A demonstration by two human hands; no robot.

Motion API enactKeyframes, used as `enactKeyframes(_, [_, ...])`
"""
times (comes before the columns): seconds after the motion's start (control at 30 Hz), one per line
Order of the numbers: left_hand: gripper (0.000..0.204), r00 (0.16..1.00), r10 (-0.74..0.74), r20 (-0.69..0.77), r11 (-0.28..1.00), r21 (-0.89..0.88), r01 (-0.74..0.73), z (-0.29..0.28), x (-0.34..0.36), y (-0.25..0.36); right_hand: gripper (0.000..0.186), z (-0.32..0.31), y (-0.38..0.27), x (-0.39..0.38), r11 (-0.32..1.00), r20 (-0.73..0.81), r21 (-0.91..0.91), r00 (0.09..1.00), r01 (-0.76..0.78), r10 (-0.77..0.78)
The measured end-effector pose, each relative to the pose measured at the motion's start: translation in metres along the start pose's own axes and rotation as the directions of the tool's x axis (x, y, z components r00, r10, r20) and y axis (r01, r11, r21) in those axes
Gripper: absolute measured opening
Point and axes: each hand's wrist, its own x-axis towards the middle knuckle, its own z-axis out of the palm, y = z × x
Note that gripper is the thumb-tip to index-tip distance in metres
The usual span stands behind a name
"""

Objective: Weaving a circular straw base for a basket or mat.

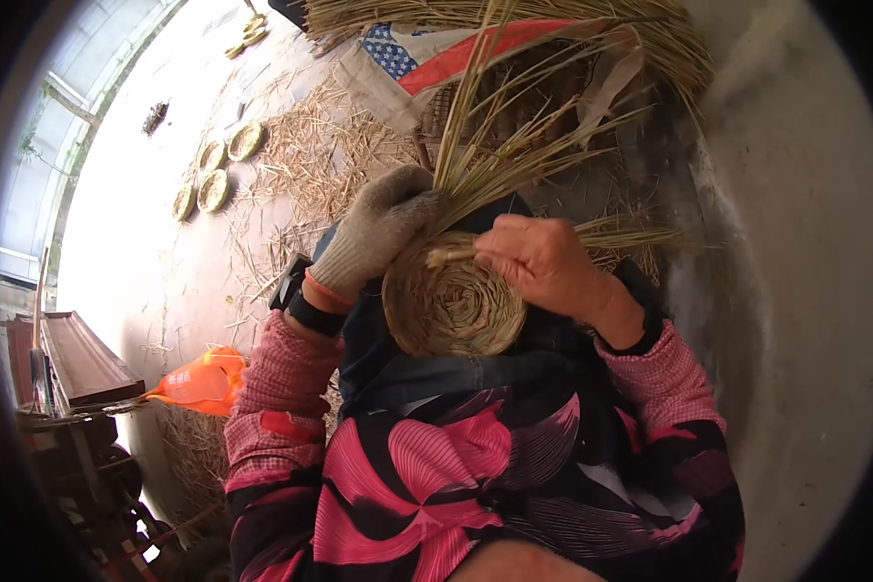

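A round woven straw basket [461, 315] rests on my lap, its coiled bottom facing up at me. My left hand [393, 218], in a grey knit glove, is closed at the basket's far left rim around a bundle of straw [480, 175] that fans out away from me. Bare, my right hand [543, 262] pinches a short twisted end of straw [449, 254] over the basket's far right rim. More straw strands [630, 236] stick out to the right behind that hand.
Loose straw [310, 155] litters the floor ahead. Several finished-looking round baskets [213, 189] lie at the far left. A straw heap [650, 48] and a printed cloth [436, 58] are in front. An orange plastic bag [204, 380] and a wheeled machine [87, 427] stand on the left.
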Motion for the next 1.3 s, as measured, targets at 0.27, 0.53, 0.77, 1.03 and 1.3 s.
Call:
enactKeyframes(0.27, [0.023, 0.987, -0.114, -0.115, 0.973, -0.213, 0.087, 0.000, -0.020, 0.040, 0.012, 0.001, 0.010, 0.011, 0.960, -0.139, 0.267, 0.983, -0.080, 0.120])
enactKeyframes(0.53, [0.014, 0.998, -0.013, -0.059, 0.999, -0.053, 0.010, 0.024, -0.037, 0.052, 0.016, 0.004, -0.003, 0.004, 0.905, -0.096, 0.370, 0.960, -0.212, 0.264])
enactKeyframes(0.77, [0.014, 0.992, -0.096, -0.083, 0.985, -0.152, 0.082, 0.023, -0.037, 0.059, 0.017, 0.002, -0.003, -0.004, 0.782, -0.017, 0.523, 0.914, -0.338, 0.406])
enactKeyframes(1.03, [0.018, 0.975, 0.203, -0.086, 0.952, 0.252, -0.176, 0.018, -0.035, 0.053, 0.022, -0.002, 0.011, -0.010, 0.983, -0.134, 0.177, 0.988, -0.047, 0.072])
enactKeyframes(1.3, [0.031, 0.730, 0.566, 0.383, 0.082, 0.855, -0.512, 0.030, -0.033, 0.056, 0.024, -0.021, 0.014, -0.013, 0.921, 0.171, 0.315, 0.969, -0.228, 0.181])
